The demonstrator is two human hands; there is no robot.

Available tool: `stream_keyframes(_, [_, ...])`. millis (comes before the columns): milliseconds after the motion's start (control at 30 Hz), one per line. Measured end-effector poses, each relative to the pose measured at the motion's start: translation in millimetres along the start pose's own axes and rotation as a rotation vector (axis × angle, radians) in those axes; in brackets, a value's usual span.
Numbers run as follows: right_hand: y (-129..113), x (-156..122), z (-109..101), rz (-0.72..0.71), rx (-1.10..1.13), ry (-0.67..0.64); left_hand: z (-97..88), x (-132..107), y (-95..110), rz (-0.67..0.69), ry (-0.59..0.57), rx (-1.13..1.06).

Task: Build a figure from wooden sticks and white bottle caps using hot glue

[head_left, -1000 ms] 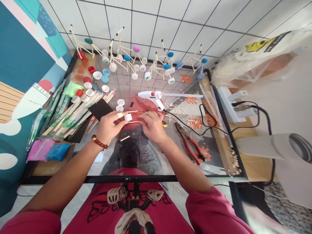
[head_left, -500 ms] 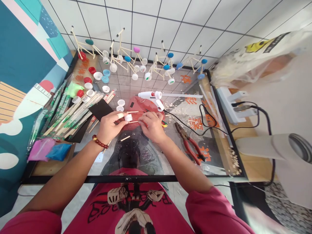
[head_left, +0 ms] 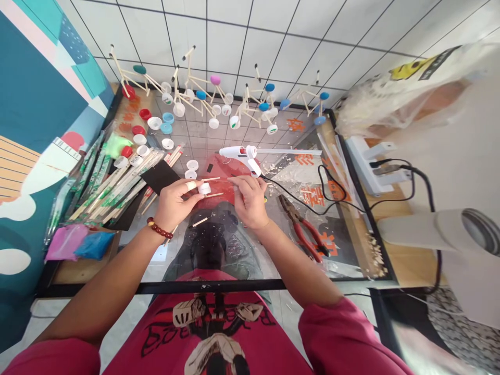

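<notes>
The held white cap piece [head_left: 204, 188] looks like smooth plastic, and the 2 slim sticks [head_left: 214, 195] at it like pale, matt, bare wood. The tabletop [head_left: 273, 263] is glassy and glossy enough to mirror the smooth wall tiles [head_left: 226, 34], with rough crumbs scattered over it. The glue gun [head_left: 236, 152] has a white plastic shell; the glue stick [head_left: 289, 151] is translucent. The pliers [head_left: 305, 234] show dark metal jaws and smooth red grips, apparently plastic. The black sheet [head_left: 159, 176] is flat and matt. Thin, shiny film wraps the wooden chopsticks [head_left: 117, 182] and the pink packet [head_left: 67, 241]. The bracelet beads [head_left: 159, 228] look polished; the shirt [head_left: 269, 325] is soft, matt cloth.
</notes>
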State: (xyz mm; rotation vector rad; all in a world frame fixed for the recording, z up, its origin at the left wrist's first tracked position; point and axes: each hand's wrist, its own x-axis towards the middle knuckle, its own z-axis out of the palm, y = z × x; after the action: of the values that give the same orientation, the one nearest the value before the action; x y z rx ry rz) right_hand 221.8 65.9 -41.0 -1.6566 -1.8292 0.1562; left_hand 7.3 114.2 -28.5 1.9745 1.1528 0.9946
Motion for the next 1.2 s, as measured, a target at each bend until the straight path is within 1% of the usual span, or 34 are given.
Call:
stream_keyframes(100, [2.4,0.0,0.7,0.015,-0.004,0.033,0.6,0.0,-0.3,-0.009,0.001,-0.006])
stream_keyframes(300, [3.7,-0.6,5.9,-0.012,-0.011,-0.004,0.8,-0.8,-1.9,-0.006,-0.001,-0.016])
stream_keyframes(533, [3.0,-0.1,6.3,-0.052,-0.013,-0.038,-0.2,-0.9,-1.9,-0.002,-0.005,-0.005])
stream_keyframes(800, [0.5,-0.4,5.9,-0.15,-0.079,-0.127,0.0,-0.7,-2.4,0.01,-0.007,0.012])
stream_keyframes(1200, [-1.7,4.2,4.2,-0.169,-0.063,-0.203,-0.4,-0.7,-2.5,0.007,-0.019,0.0])
